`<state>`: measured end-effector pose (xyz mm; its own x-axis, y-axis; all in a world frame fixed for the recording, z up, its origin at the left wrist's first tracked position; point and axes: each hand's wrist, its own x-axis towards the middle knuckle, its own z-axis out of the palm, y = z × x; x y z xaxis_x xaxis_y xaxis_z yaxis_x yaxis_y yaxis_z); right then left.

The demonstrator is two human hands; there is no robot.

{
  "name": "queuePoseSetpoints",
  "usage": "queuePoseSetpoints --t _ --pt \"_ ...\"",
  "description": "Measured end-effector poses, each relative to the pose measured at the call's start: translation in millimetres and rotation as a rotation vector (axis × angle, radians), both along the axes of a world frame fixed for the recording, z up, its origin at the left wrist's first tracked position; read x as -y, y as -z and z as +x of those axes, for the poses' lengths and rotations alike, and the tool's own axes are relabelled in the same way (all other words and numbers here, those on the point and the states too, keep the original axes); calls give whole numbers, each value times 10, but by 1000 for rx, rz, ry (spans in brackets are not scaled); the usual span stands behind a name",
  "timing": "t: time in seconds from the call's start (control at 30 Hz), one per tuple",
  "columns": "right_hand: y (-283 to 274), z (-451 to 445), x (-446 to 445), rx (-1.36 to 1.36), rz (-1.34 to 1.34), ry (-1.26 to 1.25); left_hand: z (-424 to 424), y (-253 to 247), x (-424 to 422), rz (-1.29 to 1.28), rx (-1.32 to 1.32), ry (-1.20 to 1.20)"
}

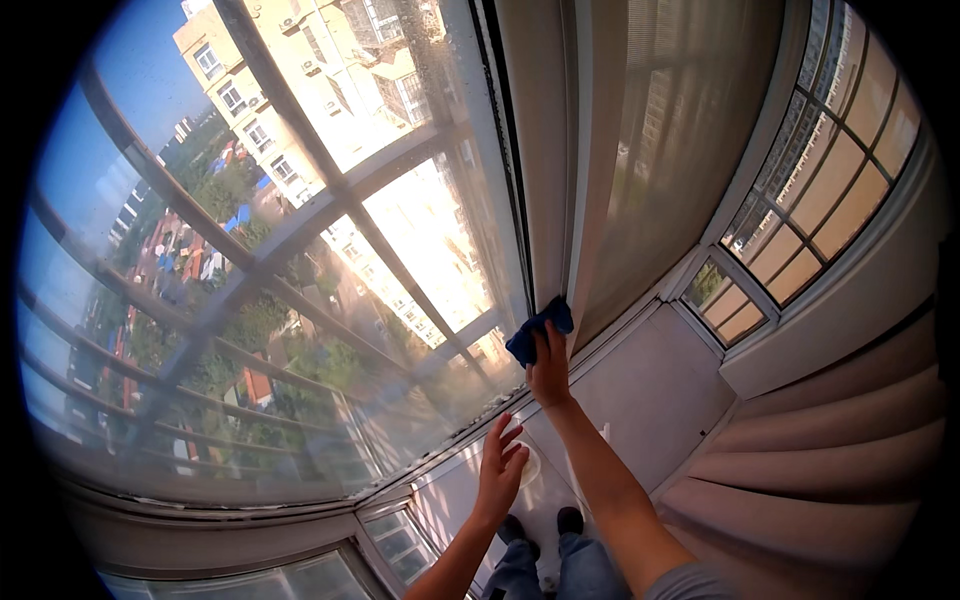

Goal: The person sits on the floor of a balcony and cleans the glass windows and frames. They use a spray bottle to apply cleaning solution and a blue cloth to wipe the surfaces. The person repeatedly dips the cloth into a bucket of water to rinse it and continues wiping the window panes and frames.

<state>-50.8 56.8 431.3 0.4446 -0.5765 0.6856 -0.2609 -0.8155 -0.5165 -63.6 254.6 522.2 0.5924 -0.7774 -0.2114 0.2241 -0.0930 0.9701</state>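
A crumpled dark blue cloth (538, 332) is pressed by my right hand (550, 367) against the lower part of the window's upright frame (544, 187). Left of that frame, the large window pane (420, 405) looks hazy, with streaks and spots on the glass. My left hand (501, 469) is raised below the pane's lower edge, fingers apart and holding nothing. Behind its fingers, partly hidden, stands a round white container (531, 466) on the floor; its contents cannot be made out.
Pale floor tiles (637, 382) stretch to a far window with a grid of bars (817, 176). Beige curtains (817, 457) hang on the right. A grey blind or screen (675, 165) covers the panel beyond the frame. Metal bars (292, 97) cross outside the glass. My shoes (570, 520) are below.
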Motion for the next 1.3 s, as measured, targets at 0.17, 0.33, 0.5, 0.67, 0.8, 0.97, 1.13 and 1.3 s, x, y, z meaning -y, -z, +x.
queuePoseSetpoints --t 0.17,0.33,0.5,0.67,0.8,0.97,1.13,1.3 --pt "96 -122 -135 7 90 23 -68 179 -43 21 -45 27" --pt "-859 26 -1 216 -79 -60 -28 205 -59 13 -35 42" --pt "-1863 290 237 493 -266 -31 29 70 -5 0 0 24" --pt "-1185 2 201 303 0 109 185 158 42 52 -11 4" --pt "-1118 -191 -326 538 611 78 234 13 179 34 -151 42" --pt "-1580 -411 -475 720 1315 -263 412 -217 497 -170 -551 16" --pt "-1461 -628 -630 280 463 -136 401 -512 743 -226 -503 -54" --pt "-1431 -644 -370 221 134 -196 475 -756 715 -290 -448 198"
